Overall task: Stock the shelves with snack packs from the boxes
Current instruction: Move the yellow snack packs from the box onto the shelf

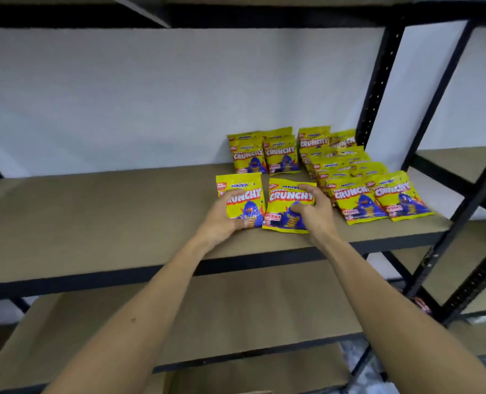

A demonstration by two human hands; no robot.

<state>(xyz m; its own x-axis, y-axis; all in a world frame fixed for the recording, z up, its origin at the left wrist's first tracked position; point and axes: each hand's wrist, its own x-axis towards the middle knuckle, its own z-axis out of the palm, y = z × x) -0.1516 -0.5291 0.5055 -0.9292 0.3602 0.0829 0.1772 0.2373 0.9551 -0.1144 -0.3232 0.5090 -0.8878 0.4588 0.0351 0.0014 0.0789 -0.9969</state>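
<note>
Two bare forearms reach in from the bottom edge over the lower brown fibreboard shelf (236, 317), whose dark metal front rail runs across the view; below it only a strip of a further board shows, and the floor at lower right is too blurred to read. On the middle brown fibreboard shelf (93, 223), near its front edge, the left hand (224, 217) grips the left yellow foil snack pack printed "CRUNCHY" with a blue monster (240, 194), fingers curled over its left side and thumb pressed on its lower front, so much of the pack's lower left is covered. Just beside it, the right hand (312, 207) holds the right yellow snack pack of the same print (285, 207), fingers wrapped over its top right corner and thumb on its face; this pack tilts slightly and its right edge is hidden by the palm. To the right, near the black perforated steel upright (376, 89), overlapping rows of yellow snack packs (358, 189) lie leaning back one on another, so only their top strips can be made out further in. Behind the held packs, two more stacks of standing yellow packs (264, 155) lean toward the plain white wall (150, 95). The dark underside of the upper shelf (236, 12) is cut off at the top.
</note>
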